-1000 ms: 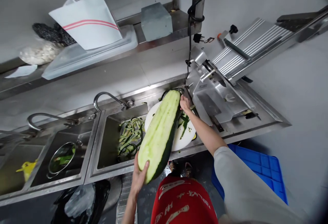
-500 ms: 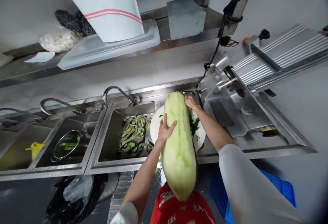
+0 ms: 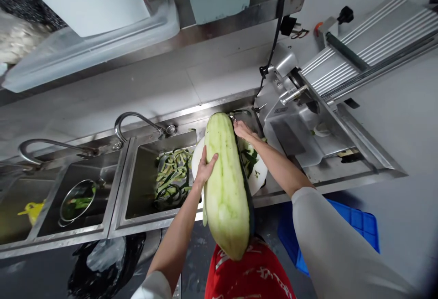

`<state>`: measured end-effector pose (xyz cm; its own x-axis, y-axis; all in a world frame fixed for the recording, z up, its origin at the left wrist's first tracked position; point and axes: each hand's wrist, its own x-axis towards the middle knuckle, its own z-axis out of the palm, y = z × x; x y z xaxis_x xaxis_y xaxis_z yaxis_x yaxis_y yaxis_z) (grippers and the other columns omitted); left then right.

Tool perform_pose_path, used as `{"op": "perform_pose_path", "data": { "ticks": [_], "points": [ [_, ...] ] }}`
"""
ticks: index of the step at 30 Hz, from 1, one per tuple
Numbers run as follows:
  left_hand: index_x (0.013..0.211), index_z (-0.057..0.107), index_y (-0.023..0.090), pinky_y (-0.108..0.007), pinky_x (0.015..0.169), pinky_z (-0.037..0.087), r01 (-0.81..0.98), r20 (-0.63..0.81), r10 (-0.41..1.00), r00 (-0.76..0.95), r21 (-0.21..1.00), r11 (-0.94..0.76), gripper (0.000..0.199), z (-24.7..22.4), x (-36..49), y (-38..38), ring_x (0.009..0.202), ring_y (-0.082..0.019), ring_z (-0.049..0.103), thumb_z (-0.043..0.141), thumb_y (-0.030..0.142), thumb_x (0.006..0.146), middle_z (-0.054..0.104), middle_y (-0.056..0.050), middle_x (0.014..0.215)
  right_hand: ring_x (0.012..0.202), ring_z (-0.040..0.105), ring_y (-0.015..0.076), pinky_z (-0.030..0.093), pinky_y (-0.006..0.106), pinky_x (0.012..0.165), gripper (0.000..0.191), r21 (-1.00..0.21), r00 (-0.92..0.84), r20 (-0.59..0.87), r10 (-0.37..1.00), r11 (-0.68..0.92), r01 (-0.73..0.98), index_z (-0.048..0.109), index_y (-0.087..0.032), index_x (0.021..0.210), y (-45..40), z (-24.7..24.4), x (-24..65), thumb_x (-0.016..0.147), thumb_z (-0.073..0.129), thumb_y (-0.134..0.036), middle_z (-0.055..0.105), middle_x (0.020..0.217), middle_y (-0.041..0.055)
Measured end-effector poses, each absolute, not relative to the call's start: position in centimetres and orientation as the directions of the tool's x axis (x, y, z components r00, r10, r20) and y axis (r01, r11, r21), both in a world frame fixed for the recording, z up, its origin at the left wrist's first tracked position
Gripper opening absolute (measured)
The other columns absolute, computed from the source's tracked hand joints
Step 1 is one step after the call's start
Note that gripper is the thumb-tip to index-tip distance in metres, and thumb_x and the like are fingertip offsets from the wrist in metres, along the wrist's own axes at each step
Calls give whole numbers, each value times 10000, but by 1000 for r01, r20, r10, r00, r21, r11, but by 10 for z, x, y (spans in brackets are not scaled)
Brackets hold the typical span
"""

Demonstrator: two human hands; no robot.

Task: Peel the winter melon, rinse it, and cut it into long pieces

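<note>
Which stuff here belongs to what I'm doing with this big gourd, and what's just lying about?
Part of the job, it seems:
gourd, partly peeled, under your left hand
small metal tool, mostly hidden, at your right hand
white round board
loose peel strips

Apparently just lying about:
slicing machine
strainer holding greens
blue crate

Two hands (image 3: 205,167) (image 3: 243,130), one gourd (image 3: 226,180), one white board (image 3: 259,178), one slicer (image 3: 328,74).
</note>
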<state>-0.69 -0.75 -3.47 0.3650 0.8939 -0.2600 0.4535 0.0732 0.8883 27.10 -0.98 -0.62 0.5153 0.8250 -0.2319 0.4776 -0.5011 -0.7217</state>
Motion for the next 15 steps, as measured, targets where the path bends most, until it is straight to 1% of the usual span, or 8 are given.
{"op": "perform_pose_path", "data": {
  "ticks": [2,5,8,10,12,15],
  "points": [
    [1769,296,275,-445,1282,443,494,-252,907,338,868,57,1076,-33,1,-6,1529,-318,565,775,710,909,553,-131,1683,1129,757,266,534,267,928,512,-695,529,-245,813,-528,489,747,-135,1164,-9,-7,270,1177,325,-424,795,1096,193],
    [1776,268,268,-460,1313,394,551,-226,913,338,834,2,1113,-33,12,-5,1570,-337,515,764,741,898,487,-152,1727,1128,764,297,541,289,944,527,-667,527,-273,805,-553,499,759,-110,1154,-8,-13,272,1174,322,-403,797,1043,216],
    [1784,231,265,-441,1333,363,555,-194,908,370,830,-49,1108,-37,14,-4,1600,-328,476,720,760,921,453,-143,1751,1099,775,301,547,299,962,559,-674,527,-265,808,-546,498,771,-113,1143,-5,-18,272,1177,292,-398,797,972,201],
    [1786,224,256,-415,1325,383,523,-191,909,372,851,-35,1096,-39,10,-4,1581,-314,503,701,758,937,483,-128,1735,1100,775,295,545,307,986,574,-685,518,-245,819,-525,506,771,-109,1166,-2,-18,268,1182,266,-381,796,952,190],
    [1783,248,239,-397,1306,418,482,-204,915,349,876,12,1074,-39,6,-4,1545,-307,547,700,742,949,520,-119,1710,1157,760,294,533,315,1028,565,-688,507,-229,831,-507,519,764,-95,1196,-4,-18,260,1184,260,-349,801,1024,204],
    [1763,316,214,-405,1287,452,426,-212,925,317,903,61,1033,-38,3,-5,1510,-316,582,729,701,952,567,-119,1674,1242,731,310,514,328,1071,526,-670,514,-227,827,-516,534,753,-87,1225,-24,-21,244,1178,282,-317,782,1217,239]
  ]
}}
